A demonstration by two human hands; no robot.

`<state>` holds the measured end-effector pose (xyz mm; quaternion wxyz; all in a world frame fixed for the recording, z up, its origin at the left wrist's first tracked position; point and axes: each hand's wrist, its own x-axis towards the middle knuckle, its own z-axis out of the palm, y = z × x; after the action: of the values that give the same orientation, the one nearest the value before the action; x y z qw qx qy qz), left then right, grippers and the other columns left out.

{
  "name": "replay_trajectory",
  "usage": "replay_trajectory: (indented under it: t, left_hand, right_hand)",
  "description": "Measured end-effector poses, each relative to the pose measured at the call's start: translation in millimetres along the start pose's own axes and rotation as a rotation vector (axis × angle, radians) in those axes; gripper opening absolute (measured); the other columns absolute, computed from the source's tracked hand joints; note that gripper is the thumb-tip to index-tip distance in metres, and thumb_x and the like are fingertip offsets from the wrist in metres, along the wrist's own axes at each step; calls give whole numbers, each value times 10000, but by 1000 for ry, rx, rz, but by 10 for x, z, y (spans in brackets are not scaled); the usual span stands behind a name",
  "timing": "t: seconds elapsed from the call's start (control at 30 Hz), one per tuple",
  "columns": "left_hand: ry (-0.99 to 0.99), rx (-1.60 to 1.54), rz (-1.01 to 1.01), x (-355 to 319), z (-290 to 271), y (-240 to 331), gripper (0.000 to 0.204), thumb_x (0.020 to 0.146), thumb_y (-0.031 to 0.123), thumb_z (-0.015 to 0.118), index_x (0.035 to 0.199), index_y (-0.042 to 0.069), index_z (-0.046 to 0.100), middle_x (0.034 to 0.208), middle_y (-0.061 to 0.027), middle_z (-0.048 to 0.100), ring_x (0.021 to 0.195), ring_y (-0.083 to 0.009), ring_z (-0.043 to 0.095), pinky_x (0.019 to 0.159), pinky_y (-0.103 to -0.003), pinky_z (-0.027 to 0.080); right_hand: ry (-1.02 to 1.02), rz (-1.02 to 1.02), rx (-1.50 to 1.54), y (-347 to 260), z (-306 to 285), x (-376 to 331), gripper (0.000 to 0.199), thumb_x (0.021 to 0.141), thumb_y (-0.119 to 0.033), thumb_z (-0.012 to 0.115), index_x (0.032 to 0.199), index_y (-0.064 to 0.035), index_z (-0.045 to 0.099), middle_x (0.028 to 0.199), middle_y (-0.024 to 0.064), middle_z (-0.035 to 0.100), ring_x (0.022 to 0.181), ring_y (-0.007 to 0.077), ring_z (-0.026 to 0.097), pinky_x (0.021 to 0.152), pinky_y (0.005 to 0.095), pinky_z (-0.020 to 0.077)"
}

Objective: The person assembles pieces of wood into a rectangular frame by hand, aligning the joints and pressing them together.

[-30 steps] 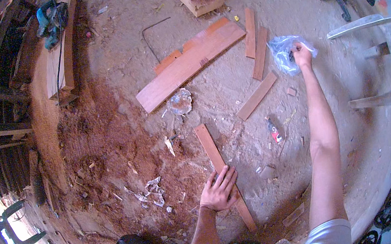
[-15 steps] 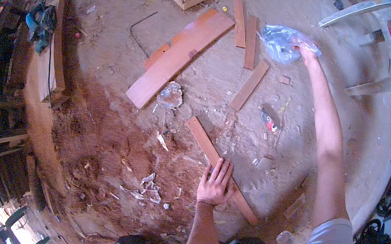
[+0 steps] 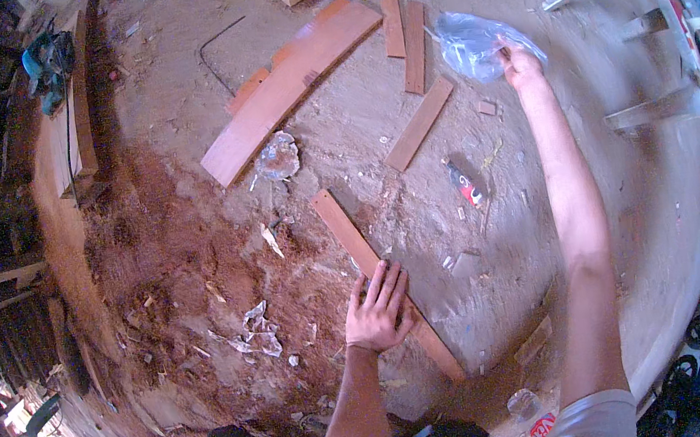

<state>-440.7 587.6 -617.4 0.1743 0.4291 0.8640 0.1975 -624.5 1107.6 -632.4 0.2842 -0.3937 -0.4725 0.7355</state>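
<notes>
Sawdust-strewn floor: left hand presses flat, fingers spread, on a narrow plank; right hand pinches a clear plastic bag (far out). Overreaching could slide the plank.

A narrow reddish-brown wooden slat lies flat on the dusty floor, running diagonally through the lower centre. A crumpled clear plastic bag sits upper right, lifted slightly.

Up past the left hand lies a long reddish board, a crumpled silvery wrapper at its near end. Three short slats lie left of the right hand (one angled). A red can lies between the hands.
</notes>
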Motion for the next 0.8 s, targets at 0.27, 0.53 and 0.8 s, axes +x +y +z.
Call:
replay_trajectory:
  t: [0.27, 0.53, 0.8]
  left_hand:
    - [58, 13, 3, -25, 33, 13, 548, 818, 352, 501, 1310, 111, 483, 1418, -46, 406, 1361, -212, 303, 1093, -476, 218]
    - [173, 35, 49, -103, 122, -33, 541, 796, 329, 527, 1281, 89, 503, 1407, -57, 414, 1358, -233, 302, 1091, -487, 214]
    - [267, 32, 79, -115, 198, -15, 702, 793, 333, 507, 1408, 72, 293, 1435, -149, 343, 1302, -302, 364, 1082, -483, 233]
  right_hand:
    - [154, -76, -14, 70, -53, -846, 173, 837, -17, 642, 1003, 15, 603, 958, 94, 617, 865, 187, 594, 772, 287, 522]
    - [4, -80, 155, 314, -568, -1989, 181, 821, -29, 670, 982, 35, 618, 928, 90, 625, 809, 160, 595, 727, 271, 508]
    - [-54, -6, 213, 857, -1004, -4244, 166, 854, -213, 655, 901, -54, 646, 850, 23, 623, 818, 119, 563, 757, 286, 443]
